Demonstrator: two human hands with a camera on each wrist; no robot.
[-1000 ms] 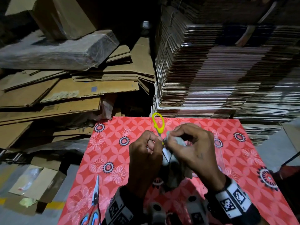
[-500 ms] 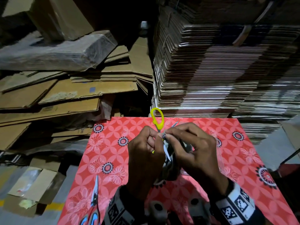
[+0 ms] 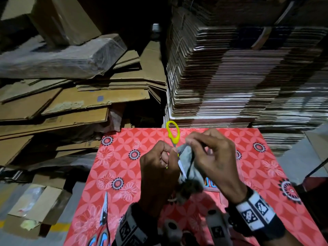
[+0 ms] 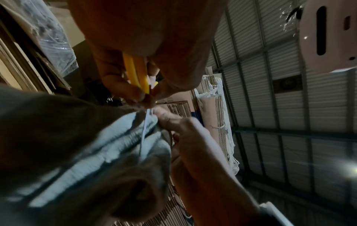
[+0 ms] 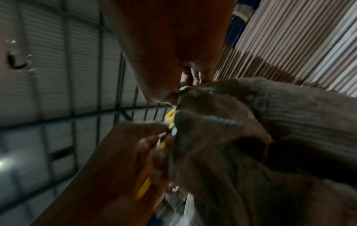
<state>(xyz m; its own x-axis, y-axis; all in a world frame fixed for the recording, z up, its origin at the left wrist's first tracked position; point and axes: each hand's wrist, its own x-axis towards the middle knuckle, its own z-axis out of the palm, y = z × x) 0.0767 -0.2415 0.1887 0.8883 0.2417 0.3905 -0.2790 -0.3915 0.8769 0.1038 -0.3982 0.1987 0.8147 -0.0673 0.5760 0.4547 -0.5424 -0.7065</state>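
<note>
The grey knitted cloth (image 3: pixel 190 162) hung in the middle of the head view, low in the frame, held up between the two hands above the red mat (image 3: pixel 262 183). Its top edge sat at the fingertips. Its darker lower part drooped down between the wrists. A thin white strip (image 3: pixel 182 168) ran down the cloth's left side, close against the left hand's knuckles.

The right hand (image 3: pixel 216 157), right of centre, pinched the cloth's upper edge between thumb and fingertips, the other fingers curled above it. The left hand (image 3: pixel 158 176), just left of the cloth, was clenched round a yellow tool (image 3: pixel 173 132). The tool's loop stood upright above the fist, and its thin metal shaft met the cloth's top edge where the two hands nearly touched. The left wrist view showed the yellow handle gripped between thumb and fingers, directly above the strip.

Scissors (image 3: pixel 103 215) lay on the mat at lower left, well apart from the hands. Behind the mat, a tall cardboard stack (image 3: pixel 239 77) filled the upper right, and loose flat sheets (image 3: pixel 71 103) lay at left under a wrapped bundle (image 3: pixel 62 57).
</note>
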